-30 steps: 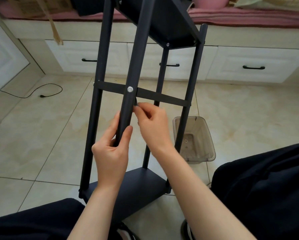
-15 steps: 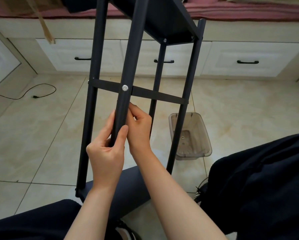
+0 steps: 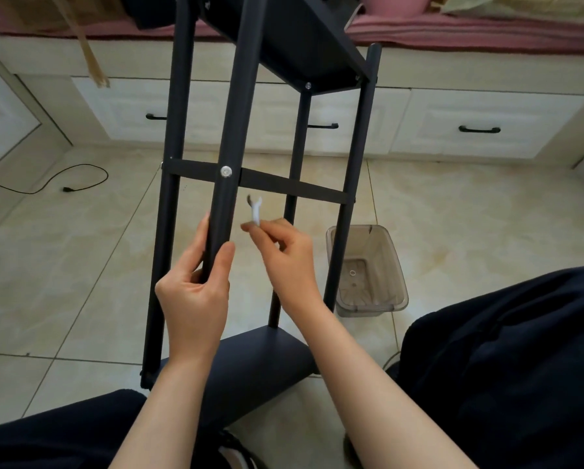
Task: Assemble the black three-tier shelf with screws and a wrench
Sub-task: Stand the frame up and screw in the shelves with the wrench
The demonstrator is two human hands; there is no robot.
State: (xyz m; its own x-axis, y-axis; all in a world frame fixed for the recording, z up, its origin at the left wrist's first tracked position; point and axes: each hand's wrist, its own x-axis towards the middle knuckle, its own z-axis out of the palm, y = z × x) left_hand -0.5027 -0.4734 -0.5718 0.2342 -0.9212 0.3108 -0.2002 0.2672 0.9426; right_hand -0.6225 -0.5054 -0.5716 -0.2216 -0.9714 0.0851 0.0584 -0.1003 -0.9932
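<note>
The black shelf frame stands tilted between my knees, with a shelf board at the top and another by my legs. A flat black crossbar spans the posts, fixed to the near post by a silver screw. My left hand grips the near post below that screw. My right hand pinches a small silver wrench by its handle; its open jaw points up, just under the crossbar and right of the post, touching nothing.
A clear plastic bin with small parts in it sits on the tiled floor to the right of the frame. White drawers with black handles line the back. A black cable lies on the floor at left. My dark-clad legs flank the frame.
My right hand has drawn away from the near post to the right, and the wrench now shows free in its fingers. My left hand keeps its grip on the post.
</note>
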